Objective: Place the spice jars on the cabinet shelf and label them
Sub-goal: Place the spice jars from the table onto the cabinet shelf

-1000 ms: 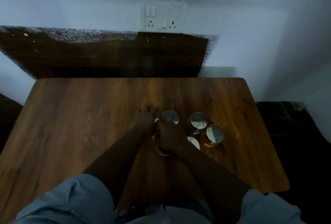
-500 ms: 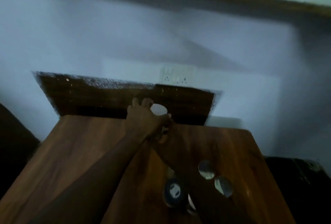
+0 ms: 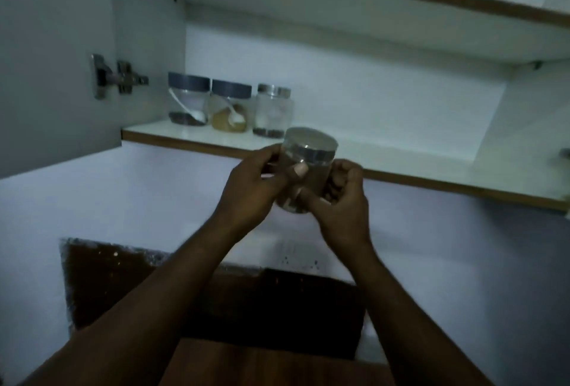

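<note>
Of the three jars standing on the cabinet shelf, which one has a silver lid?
The rightmost jar. Its lid is silver, while the left jar and the middle jar both have dark lids.

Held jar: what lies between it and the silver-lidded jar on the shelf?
Nothing but a bare strip of shelf below the silver-lidded jar, in the head view. Left hand and right hand grip the held jar.

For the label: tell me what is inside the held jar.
Brown contents show through the held jar; the left hand and right hand cover most of it, so the spice cannot be identified.
</note>
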Available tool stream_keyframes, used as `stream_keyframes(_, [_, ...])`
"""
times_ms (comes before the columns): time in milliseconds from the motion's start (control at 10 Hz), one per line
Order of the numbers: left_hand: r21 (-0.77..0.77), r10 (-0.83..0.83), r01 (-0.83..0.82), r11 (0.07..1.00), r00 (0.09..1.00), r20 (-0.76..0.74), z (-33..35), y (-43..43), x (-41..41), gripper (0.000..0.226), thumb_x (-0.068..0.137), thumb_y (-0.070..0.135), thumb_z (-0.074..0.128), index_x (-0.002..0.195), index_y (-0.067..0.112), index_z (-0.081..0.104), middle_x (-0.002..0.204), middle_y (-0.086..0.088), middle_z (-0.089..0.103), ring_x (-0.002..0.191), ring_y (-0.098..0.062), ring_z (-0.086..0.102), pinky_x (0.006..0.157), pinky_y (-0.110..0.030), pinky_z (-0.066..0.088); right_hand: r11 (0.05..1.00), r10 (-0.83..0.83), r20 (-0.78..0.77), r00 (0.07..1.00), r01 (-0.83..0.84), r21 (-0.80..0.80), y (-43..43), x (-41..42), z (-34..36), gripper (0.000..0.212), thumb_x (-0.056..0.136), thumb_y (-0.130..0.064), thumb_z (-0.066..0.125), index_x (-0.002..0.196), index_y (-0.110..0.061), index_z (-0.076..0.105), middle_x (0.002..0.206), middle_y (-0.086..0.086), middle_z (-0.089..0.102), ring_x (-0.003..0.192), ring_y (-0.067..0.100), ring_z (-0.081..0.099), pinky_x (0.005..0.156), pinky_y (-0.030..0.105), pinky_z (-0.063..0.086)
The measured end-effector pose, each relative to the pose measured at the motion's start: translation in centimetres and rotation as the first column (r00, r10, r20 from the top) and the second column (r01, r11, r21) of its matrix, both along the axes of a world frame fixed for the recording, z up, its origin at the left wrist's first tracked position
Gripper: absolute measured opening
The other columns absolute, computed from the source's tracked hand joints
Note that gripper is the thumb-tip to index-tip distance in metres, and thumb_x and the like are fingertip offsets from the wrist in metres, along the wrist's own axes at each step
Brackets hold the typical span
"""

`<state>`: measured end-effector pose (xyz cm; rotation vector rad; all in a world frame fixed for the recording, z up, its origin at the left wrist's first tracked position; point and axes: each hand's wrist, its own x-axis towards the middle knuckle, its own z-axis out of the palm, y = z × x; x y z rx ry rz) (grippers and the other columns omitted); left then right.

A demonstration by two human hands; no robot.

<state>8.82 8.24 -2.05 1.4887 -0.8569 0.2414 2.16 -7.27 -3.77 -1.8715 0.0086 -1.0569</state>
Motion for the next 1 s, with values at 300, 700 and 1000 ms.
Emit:
stream_keyframes(300, [0.103,0.232,-0.242,0.965,0.967,0.104,8.8,-7.7,7.3,0.045,0.09,0.046,0.07,0.116,0.015,0.052,0.109,0.004,0.068,0.099,-0.014,0.066,0.08,-0.032,0.054,0.988,0.017,-0.102,0.995,-0.032,-0.148,-7.5,7.6,11.1,0.055,0.078,-0.047,0.076,0.125,-0.031,0.053,0.124,-0.012,0.065,0.107,0.01,0.067,0.083,0.034,0.06])
stream_keyframes(700, [0.434,0.399,-0.542,0.72,0.834,0.38,7.2,-11.2,10.4,0.035,0.092,0.028,0.06,0.121,0.009,0.055,0.111,-0.014,0.066,0.099,-0.031,0.064,0.07,-0.034,0.041,0.964,-0.16,-0.399,0.903,0.055,-0.261,-11.7,14.3,9.6,0.084,0.075,-0.035,0.082,0.148,-0.026,0.043,0.129,-0.001,0.065,0.117,0.022,0.062,0.099,0.035,0.05])
stream_keyframes(1000, [0.419,0.418,-0.552,0.721,0.829,0.372,7.3,-10.7,10.0,0.02,0.091,0.026,0.06,0.093,0.01,0.072,0.094,-0.01,0.072,0.073,-0.017,0.05,0.068,-0.031,0.044,0.876,-0.321,-0.397,0.86,0.11,-0.47,-11.6,15.1,9.3,0.08,0.085,-0.037,0.074,0.151,-0.013,0.034,0.134,0.008,0.065,0.125,0.03,0.058,0.087,0.026,0.037])
